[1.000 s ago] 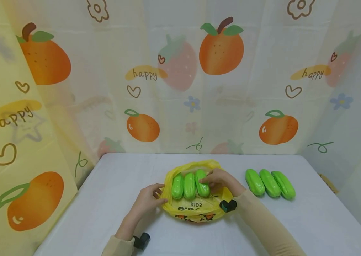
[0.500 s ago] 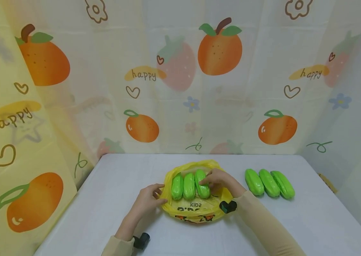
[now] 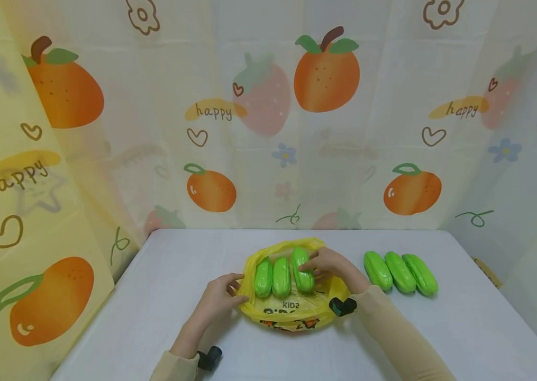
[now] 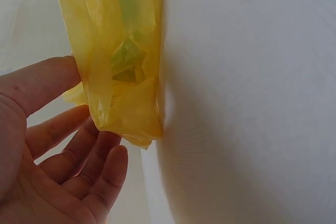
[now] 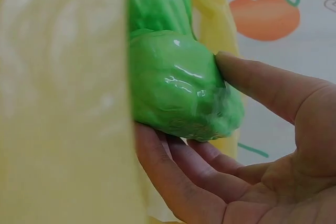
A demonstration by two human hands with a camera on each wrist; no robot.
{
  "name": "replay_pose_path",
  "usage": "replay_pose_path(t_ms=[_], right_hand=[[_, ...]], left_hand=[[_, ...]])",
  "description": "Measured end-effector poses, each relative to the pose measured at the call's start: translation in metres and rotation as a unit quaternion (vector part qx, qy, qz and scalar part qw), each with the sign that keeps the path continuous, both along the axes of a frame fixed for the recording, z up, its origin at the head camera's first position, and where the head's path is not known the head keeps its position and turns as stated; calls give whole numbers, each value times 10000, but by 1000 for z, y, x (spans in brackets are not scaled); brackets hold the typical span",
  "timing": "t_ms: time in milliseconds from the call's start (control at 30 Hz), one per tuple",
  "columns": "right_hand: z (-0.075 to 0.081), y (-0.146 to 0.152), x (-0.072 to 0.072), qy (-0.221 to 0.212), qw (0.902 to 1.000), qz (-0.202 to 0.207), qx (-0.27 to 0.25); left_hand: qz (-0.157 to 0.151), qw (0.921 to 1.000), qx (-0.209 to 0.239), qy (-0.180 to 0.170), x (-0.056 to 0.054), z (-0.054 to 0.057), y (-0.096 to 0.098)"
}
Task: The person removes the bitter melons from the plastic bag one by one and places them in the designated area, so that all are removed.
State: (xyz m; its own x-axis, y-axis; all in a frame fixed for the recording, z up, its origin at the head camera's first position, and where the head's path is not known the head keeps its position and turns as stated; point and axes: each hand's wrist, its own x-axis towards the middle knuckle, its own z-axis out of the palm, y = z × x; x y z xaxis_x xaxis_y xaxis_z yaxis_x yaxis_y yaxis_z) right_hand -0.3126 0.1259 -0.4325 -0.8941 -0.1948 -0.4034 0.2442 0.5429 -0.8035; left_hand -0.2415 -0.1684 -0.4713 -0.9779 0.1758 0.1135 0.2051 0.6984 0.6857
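Note:
A yellow plastic bag (image 3: 292,319) with dark print stands with its mouth spread, holding three shiny green cucumber-shaped pieces. The left piece (image 3: 263,278) and the middle piece (image 3: 281,277) lie side by side inside. My right hand (image 3: 329,263) grips the right-hand piece (image 3: 302,270), which sits a little higher. In the right wrist view, the thumb is on one side of this green piece (image 5: 176,85) and the fingers are under the other. My left hand (image 3: 220,296) touches the bag's left side; in the left wrist view its thumb and fingers stand apart against the yellow plastic (image 4: 123,103).
Three more green pieces lie in a row to the right of the bag, the middle one (image 3: 400,272) among them. All stand on a white table (image 3: 163,264). A curtain (image 3: 268,174) printed with fruit hangs behind and along both sides.
The right hand has lifted the right-hand green piece slightly up and away from the middle one. The left hand and the bag have barely moved.

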Motion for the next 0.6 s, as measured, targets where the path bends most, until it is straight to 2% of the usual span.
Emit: replay_pose_path(t_ms=[600], right_hand=[[17,7,8,18,9999,-58,-155]], left_hand=[[-42,10000,30,54,-1,-2,0]])
